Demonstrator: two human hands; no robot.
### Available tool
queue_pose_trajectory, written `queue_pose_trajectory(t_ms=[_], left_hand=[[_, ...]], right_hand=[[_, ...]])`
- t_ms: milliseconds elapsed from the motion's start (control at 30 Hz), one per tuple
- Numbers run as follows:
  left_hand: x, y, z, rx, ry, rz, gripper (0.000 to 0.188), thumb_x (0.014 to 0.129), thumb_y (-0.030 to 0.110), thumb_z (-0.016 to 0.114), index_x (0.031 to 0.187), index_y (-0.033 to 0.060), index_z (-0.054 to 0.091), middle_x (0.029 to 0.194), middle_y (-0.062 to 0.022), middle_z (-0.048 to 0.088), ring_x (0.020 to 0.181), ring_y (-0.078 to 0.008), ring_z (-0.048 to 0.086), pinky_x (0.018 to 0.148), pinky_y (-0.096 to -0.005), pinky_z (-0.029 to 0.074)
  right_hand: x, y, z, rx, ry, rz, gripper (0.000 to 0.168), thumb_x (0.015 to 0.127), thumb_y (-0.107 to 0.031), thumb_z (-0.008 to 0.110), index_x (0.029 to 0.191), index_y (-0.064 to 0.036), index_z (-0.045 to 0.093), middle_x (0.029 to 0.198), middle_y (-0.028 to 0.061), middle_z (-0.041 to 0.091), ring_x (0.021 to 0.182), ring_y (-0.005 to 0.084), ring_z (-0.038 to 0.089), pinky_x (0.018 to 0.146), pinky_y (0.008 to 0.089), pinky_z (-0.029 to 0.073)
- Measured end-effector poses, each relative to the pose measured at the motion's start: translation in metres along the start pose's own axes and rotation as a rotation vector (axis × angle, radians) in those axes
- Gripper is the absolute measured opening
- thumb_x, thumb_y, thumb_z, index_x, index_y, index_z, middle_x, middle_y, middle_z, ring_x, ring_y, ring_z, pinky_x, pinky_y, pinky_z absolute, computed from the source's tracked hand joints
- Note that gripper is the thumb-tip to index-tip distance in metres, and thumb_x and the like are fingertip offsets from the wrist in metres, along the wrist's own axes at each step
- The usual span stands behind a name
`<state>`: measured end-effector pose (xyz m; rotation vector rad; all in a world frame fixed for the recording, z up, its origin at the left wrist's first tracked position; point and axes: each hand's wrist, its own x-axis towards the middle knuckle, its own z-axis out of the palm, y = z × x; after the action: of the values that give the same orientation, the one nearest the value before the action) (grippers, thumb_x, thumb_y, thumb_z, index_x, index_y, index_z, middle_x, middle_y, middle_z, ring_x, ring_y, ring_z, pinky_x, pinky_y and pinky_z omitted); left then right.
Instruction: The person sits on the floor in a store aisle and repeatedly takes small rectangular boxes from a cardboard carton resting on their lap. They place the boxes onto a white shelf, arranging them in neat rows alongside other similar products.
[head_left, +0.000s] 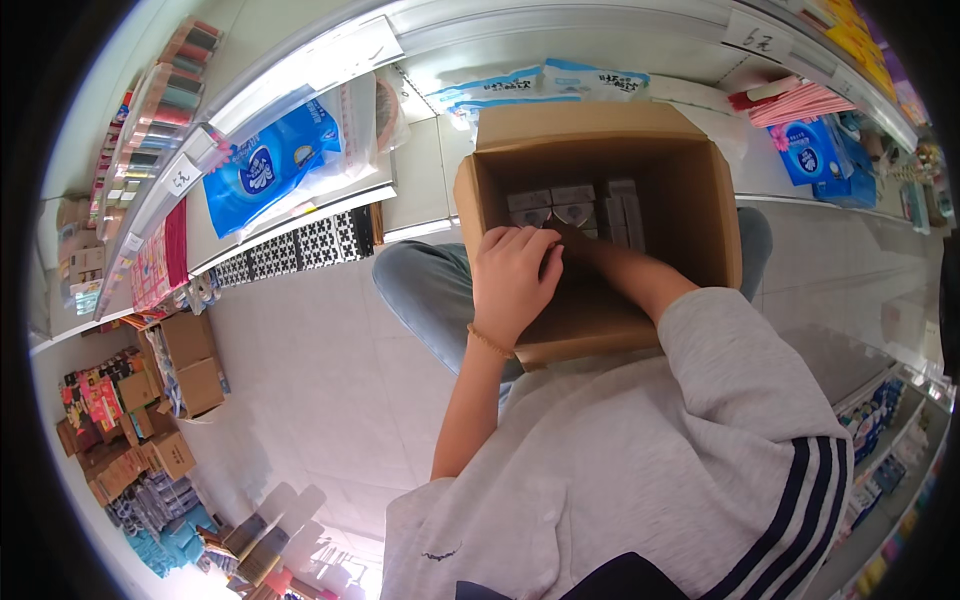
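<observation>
A deep open cardboard box (600, 120) stands between my knees. Small pale cartons (574, 195) are stacked on its bottom, some lying flat in rows and others on end at the right. My right hand (576, 236) reaches down inside, in shadow, close to the stack; its fingers are partly hidden. Over the box's left side hangs my left hand (517, 259), fingers curled, near the right hand. Whether either hand grips anything is not visible. A beaded bracelet (489, 341) circles my left wrist.
Lit shelves curve around the top, holding blue tissue packs (270, 165) at left, white-and-blue packets (592, 82) behind the box and a blue pack (806, 154) at right. Cardboard boxes (191, 345) stand at the far left. Another stocked shelf (877, 442) is at lower right.
</observation>
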<state>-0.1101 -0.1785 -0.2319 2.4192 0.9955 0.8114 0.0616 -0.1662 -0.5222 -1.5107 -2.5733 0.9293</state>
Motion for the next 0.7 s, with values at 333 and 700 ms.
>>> queue_pose_trajectory(t_ms=[333, 700], left_hand=[[0.003, 0.002, 0.003, -0.003, 0.008, -0.043, 0.008, 0.083, 0.01, 0.072, 0.09, 0.01, 0.069, 0.08, -0.0029, 0.068, 0.078, -0.0244, 0.066, 0.084, -0.0373, 0.049], [0.015, 0.005, 0.006, 0.052, -0.021, -0.017, 0.008, 0.083, 0.009, 0.072, 0.089, 0.0104, 0.068, 0.08, -0.0025, 0.067, 0.077, -0.0237, 0.065, 0.082, -0.0371, 0.048]], right_hand=[[0.006, -0.031, 0.015, 0.05, -0.182, 0.052, 0.046, 0.079, -0.042, 0.075, 0.111, -0.01, 0.069, 0.104, 0.0122, 0.072, 0.087, 0.0296, 0.072, 0.076, 0.0456, 0.055], [0.012, -0.05, -0.024, 0.21, -0.376, 0.115, 0.058, 0.072, -0.045, 0.081, 0.117, -0.012, 0.067, 0.113, 0.0116, 0.071, 0.091, 0.0284, 0.073, 0.08, 0.0447, 0.055]])
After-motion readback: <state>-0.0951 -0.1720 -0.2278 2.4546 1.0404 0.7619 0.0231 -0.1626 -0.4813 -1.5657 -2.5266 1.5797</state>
